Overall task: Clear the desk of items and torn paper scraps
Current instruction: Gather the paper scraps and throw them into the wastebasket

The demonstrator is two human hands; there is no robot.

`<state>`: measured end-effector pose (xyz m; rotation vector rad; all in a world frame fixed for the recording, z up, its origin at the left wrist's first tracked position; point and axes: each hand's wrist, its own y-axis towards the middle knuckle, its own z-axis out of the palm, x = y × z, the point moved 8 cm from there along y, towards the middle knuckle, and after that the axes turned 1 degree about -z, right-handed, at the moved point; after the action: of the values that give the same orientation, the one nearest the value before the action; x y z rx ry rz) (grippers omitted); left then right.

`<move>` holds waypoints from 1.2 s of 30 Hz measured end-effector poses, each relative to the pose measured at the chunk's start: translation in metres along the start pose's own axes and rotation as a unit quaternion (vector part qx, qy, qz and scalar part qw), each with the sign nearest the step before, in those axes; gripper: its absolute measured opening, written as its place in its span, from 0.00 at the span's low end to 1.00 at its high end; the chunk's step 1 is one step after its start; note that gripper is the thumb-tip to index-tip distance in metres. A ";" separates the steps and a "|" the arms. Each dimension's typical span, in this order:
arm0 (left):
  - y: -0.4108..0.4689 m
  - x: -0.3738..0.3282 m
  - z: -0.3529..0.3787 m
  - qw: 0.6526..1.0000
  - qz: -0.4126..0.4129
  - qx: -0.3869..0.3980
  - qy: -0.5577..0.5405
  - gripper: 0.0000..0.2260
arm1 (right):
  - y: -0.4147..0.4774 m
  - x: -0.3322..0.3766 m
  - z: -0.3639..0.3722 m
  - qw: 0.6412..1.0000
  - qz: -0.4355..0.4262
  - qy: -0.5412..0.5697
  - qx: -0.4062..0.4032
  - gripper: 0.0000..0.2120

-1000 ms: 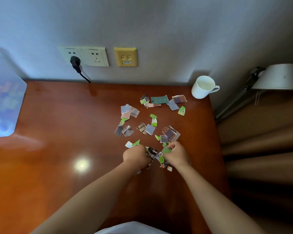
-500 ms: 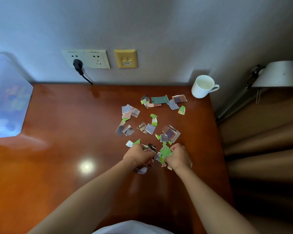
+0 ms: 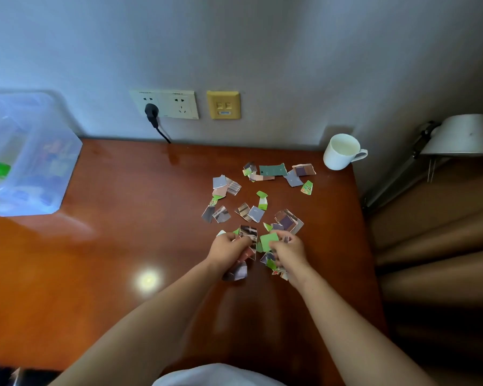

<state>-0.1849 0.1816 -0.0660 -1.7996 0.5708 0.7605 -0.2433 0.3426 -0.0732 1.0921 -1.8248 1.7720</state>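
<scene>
Risk first: both bundles look overfilled. My left grip (image 3: 229,247) is curled round a wad of torn paper scraps (image 3: 239,270), and several pieces stick out unsecured at its near end. My right grip (image 3: 287,250) pinches a green piece (image 3: 268,240), with more scraps bunched under the palm. In my judgement, any change of squeeze or a quick lift can shed the outer pieces back onto the surface (image 3: 123,246). Reaching for more with full fingers would cause the same spill. Second hazard: the white mug (image 3: 342,151) stands at the far right corner, near the farthest scraps; a careless sweep there could knock it.

Position: the gathered scraps sit inside and between the two grips, which are close together, right of centre. The loose scraps (image 3: 255,213) lie just beyond my fingertips and spread far toward the mug. A clear plastic bin (image 3: 31,162) stands far left, well apart; a likely drop point, though I cannot confirm it.
</scene>
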 end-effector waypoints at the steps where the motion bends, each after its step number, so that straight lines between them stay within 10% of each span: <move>1: -0.005 -0.002 -0.004 0.999 0.003 -0.001 -0.032 0.09 | -0.003 -0.002 0.008 0.999 0.023 0.040 0.025 0.15; 12: -0.067 0.009 -0.097 0.970 0.054 -0.072 -0.226 0.08 | -0.063 0.021 0.123 0.961 0.100 0.208 0.153 0.10; 22: -0.104 0.078 -0.232 0.914 0.050 -0.172 -0.365 0.05 | -0.125 0.020 0.287 0.944 0.102 0.074 0.304 0.10; 29: -0.088 0.194 -0.354 0.877 -0.003 -0.201 -0.436 0.20 | -0.178 0.012 0.429 0.924 0.115 0.035 0.363 0.08; 36: -0.157 0.226 -0.485 0.853 0.016 -0.290 -0.434 0.06 | -0.222 -0.015 0.583 0.897 0.089 -0.071 0.428 0.07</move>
<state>0.1890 -0.2286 -0.0118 -1.7066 -0.2725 1.7675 0.0733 -0.1923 -0.0170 1.3913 -1.2086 2.7900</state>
